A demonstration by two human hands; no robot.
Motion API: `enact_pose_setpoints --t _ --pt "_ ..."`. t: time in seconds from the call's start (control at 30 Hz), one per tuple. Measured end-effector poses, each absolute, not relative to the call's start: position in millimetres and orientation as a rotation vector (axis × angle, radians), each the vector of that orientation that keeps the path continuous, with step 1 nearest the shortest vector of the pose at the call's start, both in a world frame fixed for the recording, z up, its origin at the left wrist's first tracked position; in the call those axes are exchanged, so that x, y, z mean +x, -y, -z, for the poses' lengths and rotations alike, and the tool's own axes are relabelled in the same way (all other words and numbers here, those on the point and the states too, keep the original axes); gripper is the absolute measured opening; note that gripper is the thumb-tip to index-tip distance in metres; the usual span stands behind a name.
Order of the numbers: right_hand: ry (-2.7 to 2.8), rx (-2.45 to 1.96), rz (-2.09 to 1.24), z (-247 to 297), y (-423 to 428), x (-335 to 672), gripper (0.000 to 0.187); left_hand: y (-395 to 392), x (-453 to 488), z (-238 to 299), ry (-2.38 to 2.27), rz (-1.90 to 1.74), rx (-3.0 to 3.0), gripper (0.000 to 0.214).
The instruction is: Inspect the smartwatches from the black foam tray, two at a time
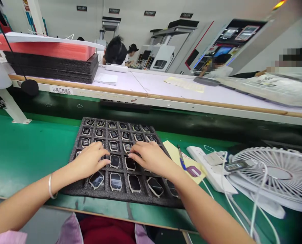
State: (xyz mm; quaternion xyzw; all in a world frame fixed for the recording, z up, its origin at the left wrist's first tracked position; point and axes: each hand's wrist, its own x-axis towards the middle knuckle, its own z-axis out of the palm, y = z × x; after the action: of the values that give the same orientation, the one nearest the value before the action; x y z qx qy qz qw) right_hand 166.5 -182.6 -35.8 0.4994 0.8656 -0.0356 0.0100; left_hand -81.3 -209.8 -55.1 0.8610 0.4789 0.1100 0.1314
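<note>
A dark grey foam tray [76,149] lies on the green bench, its pockets holding rows of smartwatches with square faces and pale metal frames. In the back rows the faces show light lines; a front-row smartwatch [134,183] has a plain dark screen. My left hand [88,159] is over the left of the tray, thumb and fingers apart, beside a dark-screened smartwatch [114,161]. Over the right half is my right hand [151,157], fingers parted, fingertips close to a lined-face smartwatch [127,147] and a dark one [130,164]. Contact is unclear. Both hands cover some pockets.
Right of the tray are a yellow paper [172,149] with a blue pen [181,158], a white power strip [212,174] with cables and a white fan [275,173]. A raised shelf [146,89] behind bears black foam sheets [51,66]. Several people sit beyond.
</note>
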Motion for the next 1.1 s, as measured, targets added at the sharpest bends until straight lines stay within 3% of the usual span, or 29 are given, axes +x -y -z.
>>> enact_pose_setpoints --t 0.17,0.27,0.5,0.57,0.63,0.73,0.83,0.97,1.1 --pt "-2.545 1.516 -0.086 54.3 195.8 166.3 0.038 198.1 -21.2 61.5 -1.564 -0.108 2.543 0.029" --pt "-2.632 1.538 -0.117 64.7 200.2 166.6 0.033 199.5 -10.2 66.4 -1.599 -0.142 2.507 0.031" --pt "-2.874 1.638 0.465 71.0 200.7 178.4 0.012 196.0 -26.5 55.1 -1.446 -0.335 2.342 0.008" --pt "-2.982 1.676 0.777 67.1 193.7 178.8 0.009 187.1 -32.4 46.1 -1.317 -0.590 2.065 0.013" --pt "-2.973 1.675 1.415 60.6 181.7 175.9 0.010 177.2 -35.7 36.7 -1.156 -0.858 1.664 0.026" --pt "-2.571 1.471 2.532 53.2 160.4 165.8 0.020 166.8 -35.5 29.5 -1.075 -1.066 1.317 0.046" --pt "-2.025 1.327 3.195 57.2 147.8 155.1 0.034 165.7 -32.5 36.5 -1.120 -1.099 1.205 0.058" --pt "-1.650 1.219 3.431 73.8 153.5 153.7 0.034 172.6 -30.3 56.4 -1.146 -1.075 1.092 0.067" --pt "-1.707 1.141 3.325 80.8 165.6 161.1 0.046 178.9 -29.1 65.9 -1.218 -1.107 1.178 0.053"
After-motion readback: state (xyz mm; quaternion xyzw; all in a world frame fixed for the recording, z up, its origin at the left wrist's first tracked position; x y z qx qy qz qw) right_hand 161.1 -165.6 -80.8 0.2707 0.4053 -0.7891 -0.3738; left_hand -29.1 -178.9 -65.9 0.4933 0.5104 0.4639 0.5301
